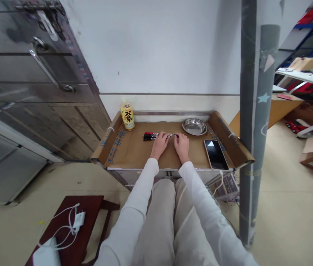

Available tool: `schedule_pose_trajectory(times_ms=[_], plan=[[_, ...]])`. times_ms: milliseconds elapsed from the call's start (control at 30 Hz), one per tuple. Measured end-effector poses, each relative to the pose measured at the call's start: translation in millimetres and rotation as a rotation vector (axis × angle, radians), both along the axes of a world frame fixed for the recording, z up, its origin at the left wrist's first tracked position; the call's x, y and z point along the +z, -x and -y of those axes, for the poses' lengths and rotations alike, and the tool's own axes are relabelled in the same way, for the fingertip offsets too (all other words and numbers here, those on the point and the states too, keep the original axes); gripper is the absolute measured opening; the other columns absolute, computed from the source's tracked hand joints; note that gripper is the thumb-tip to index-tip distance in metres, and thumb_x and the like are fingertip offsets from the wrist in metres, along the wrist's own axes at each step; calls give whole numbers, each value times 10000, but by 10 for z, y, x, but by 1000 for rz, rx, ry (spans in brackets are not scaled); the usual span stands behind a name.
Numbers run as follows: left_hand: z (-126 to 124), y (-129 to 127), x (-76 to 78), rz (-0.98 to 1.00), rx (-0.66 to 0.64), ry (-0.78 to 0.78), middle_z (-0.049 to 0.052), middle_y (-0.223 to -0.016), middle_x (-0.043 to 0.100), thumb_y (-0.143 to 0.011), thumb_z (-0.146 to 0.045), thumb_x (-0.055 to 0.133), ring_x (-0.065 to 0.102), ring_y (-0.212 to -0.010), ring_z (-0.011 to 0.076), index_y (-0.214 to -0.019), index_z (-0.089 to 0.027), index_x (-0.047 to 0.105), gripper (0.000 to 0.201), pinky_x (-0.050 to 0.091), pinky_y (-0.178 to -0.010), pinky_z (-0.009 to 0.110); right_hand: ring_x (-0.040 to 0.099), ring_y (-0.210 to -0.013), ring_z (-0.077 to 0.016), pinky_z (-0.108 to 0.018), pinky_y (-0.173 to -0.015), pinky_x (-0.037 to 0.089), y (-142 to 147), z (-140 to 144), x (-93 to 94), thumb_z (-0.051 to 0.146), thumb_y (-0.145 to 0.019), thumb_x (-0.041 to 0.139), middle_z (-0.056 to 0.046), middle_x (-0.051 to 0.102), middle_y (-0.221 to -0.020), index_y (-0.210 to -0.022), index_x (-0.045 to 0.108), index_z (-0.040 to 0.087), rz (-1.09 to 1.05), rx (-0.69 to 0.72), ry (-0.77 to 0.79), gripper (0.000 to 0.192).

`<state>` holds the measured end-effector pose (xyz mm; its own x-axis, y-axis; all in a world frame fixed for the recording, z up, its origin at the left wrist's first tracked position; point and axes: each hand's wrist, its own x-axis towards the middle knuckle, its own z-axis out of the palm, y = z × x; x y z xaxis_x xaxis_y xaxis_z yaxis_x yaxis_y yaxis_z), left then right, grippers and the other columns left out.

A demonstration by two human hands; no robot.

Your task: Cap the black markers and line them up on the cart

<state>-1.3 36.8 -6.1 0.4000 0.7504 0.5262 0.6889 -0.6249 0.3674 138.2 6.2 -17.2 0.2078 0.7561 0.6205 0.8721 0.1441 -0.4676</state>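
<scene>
- White sleeves run from the bottom edge up to my two hands, and pale trousers show between them.
- Nearer than the hands, on the right of the cardboard-lined counter [134, 151], I see a dark phone [216, 154] lying flat with its screen up.
- My left hand [160, 144] rests knuckles up with its fingers curled onto one end of a thin silvery pen [171, 135]; my right hand [182, 145] meets the other end. Both seem to pinch it, though the grip is too small for me to be sure.
- The pen lies crosswise on the cardboard between the two hands, short and slim, shiny grey.
- Just left of my left hand lie several markers [150, 136], black-bodied with red ends, side by side.
- Further back stand a yellow-labelled bottle [127, 115] at the left corner and a shallow steel dish [194, 126] towards the right.
</scene>
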Motion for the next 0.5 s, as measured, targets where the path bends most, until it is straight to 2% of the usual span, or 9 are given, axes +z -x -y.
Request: schedule_pose_trajectory(times_ms=[167,333,433,500], plan=[[19,-5,37,-51,27,-39,91,-1142,628,-986,-206,408,583,-1088,218,-1212,-188,592,293,439,-961,358,555,-883,-235,-341,-810,364,-4,6,7,269,-996,353,-119,674,-993,-1095,640,169,82,5,77,319],[38,-6,53,-54,36,-54,74,-1141,659,-992,-217,401,596,-1068,196,-1218,-196,588,294,430,-965,337,568,-916,-237,-342,-825,368,-1,21,29,261,-998,362,-121,690,-1035,-1141,637,171,115,-29,166,323],[47,4,50,-63,19,-67,67,-1128,669,-989,-210,409,601,-1059,190,-1213,-207,588,286,424,-975,340,578,-962,-252,-364,-860,387,17,48,67,245,-991,348,-141,690,-1080,-1178,630,162,114,11,185,349],[51,13,43,-51,22,-72,70,-1117,672,-988,-202,407,604,-1048,190,-1203,-202,588,282,428,-969,341,589,-992,-257,-382,-890,408,31,74,99,220,-969,356,-145,674,-1158,-1303,556,160,93,115,182,394]])
